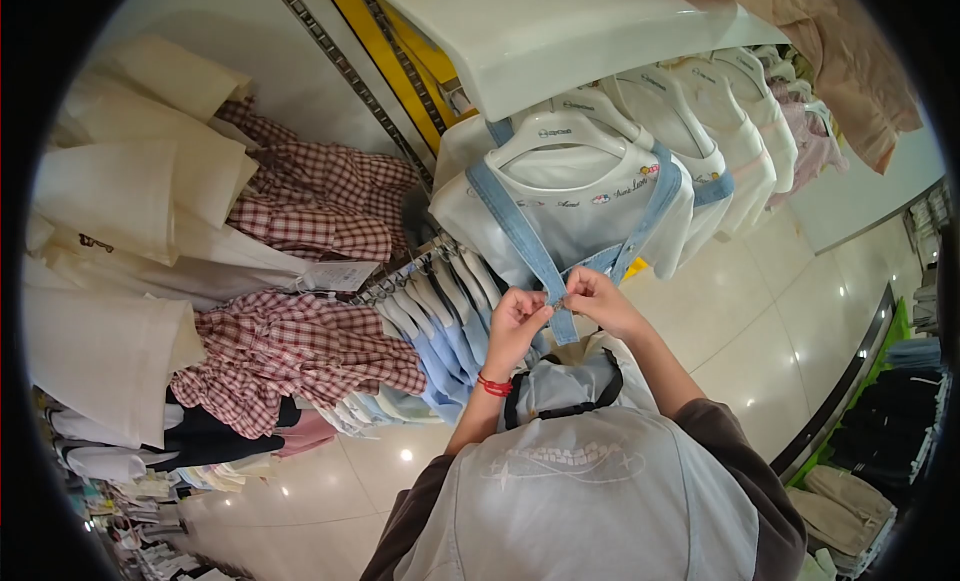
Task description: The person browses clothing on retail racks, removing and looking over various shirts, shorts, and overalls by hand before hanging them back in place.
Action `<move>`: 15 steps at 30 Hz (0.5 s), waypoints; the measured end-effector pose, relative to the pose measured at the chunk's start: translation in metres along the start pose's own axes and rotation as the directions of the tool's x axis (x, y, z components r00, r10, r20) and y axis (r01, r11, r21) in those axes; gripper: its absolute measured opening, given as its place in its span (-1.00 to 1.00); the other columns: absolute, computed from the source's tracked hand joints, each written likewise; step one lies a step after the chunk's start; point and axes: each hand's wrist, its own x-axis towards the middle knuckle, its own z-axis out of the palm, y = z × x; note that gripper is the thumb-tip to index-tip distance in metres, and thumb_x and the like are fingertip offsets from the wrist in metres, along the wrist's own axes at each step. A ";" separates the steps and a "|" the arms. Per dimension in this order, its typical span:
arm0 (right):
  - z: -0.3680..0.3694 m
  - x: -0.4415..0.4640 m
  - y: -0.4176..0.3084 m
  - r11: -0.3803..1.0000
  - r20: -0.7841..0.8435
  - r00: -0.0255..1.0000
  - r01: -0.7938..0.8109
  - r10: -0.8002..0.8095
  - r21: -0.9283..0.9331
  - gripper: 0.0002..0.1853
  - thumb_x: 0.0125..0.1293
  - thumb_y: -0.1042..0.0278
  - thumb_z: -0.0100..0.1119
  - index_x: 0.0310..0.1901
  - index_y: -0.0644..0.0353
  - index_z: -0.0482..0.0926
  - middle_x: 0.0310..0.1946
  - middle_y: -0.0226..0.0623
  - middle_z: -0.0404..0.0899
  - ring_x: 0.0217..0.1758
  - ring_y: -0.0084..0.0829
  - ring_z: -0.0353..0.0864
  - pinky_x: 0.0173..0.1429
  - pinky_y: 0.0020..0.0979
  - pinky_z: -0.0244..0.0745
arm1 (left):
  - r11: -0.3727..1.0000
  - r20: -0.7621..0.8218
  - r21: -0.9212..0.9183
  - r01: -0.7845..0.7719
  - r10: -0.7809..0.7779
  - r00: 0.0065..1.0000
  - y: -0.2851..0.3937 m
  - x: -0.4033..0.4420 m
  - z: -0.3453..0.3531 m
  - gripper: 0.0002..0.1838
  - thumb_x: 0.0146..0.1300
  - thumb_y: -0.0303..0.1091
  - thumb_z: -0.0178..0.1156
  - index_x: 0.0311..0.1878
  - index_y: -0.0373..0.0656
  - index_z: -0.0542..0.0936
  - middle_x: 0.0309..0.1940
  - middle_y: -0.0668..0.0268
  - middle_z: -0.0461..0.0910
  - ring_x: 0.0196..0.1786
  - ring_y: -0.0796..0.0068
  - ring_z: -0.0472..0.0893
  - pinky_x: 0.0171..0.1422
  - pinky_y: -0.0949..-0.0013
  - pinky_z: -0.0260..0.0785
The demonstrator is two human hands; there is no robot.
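Observation:
A white child's top (570, 221) with small embroidered pictures and lettering hangs on a white hanger (558, 133). Light-blue denim straps (512, 219) run down over its front. At the lower end of one strap, my left hand (517, 326) pinches the denim near what looks like a small metal fastener. My right hand (600, 303) grips the same spot from the other side, its thumb and fingertips closed on the strap. The fingers partly cover the fastener, so its exact state is hidden. A red band (495, 386) circles my left wrist.
More white tops (735, 141) hang behind this one. Red checked garments (310, 351) and cream clothes (130, 201) fill the left side. Blue shirts (450, 351) hang below on a rack. Folded trousers (840, 511) lie on a shelf at lower right.

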 end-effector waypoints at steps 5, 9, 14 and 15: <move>-0.002 0.000 0.013 0.996 -0.062 0.997 0.040 -0.045 -0.078 -0.84 0.08 0.49 0.20 -0.31 0.20 0.44 -0.46 -0.45 0.50 -0.40 -0.67 0.46 -0.30 -0.58 0.37 | 0.986 -0.022 0.164 0.023 -0.020 1.000 -0.021 0.002 0.000 -0.84 0.16 -0.50 0.14 -0.28 -0.21 0.33 -0.27 0.30 0.50 -0.21 0.60 0.46 -0.11 0.50 0.32; -0.031 0.000 0.079 0.930 -0.116 0.992 0.008 -0.054 -0.367 -0.81 0.05 0.47 0.22 -0.28 0.23 0.47 -0.42 -0.40 0.53 -0.35 -0.61 0.50 -0.22 -0.54 0.42 | 0.763 0.079 0.646 -0.016 -0.046 0.996 -0.068 -0.001 -0.033 -0.75 0.13 -0.40 0.13 -0.17 -0.28 0.36 -0.33 0.09 0.54 -0.26 0.23 0.56 -0.16 0.31 0.36; -0.077 -0.022 0.107 0.886 -0.317 0.943 -0.055 -0.106 -0.461 -0.82 0.04 0.48 0.22 -0.29 0.24 0.49 -0.38 -0.38 0.54 -0.33 -0.57 0.52 -0.19 -0.53 0.43 | 0.547 -0.026 0.824 0.151 -0.230 0.973 -0.097 -0.009 -0.064 -0.69 0.14 -0.39 0.11 -0.05 -0.26 0.37 -0.31 0.02 0.53 -0.21 0.08 0.54 -0.11 0.29 0.36; -0.083 -0.024 0.104 0.889 -0.373 0.920 -0.068 -0.119 -0.452 -0.83 0.04 0.49 0.21 -0.29 0.24 0.49 -0.37 -0.38 0.54 -0.33 -0.57 0.52 -0.19 -0.53 0.43 | 0.509 -0.061 0.839 0.192 -0.263 0.963 -0.098 -0.011 -0.064 -0.66 0.15 -0.39 0.11 -0.01 -0.27 0.36 -0.26 0.02 0.53 -0.17 0.13 0.55 -0.06 0.32 0.35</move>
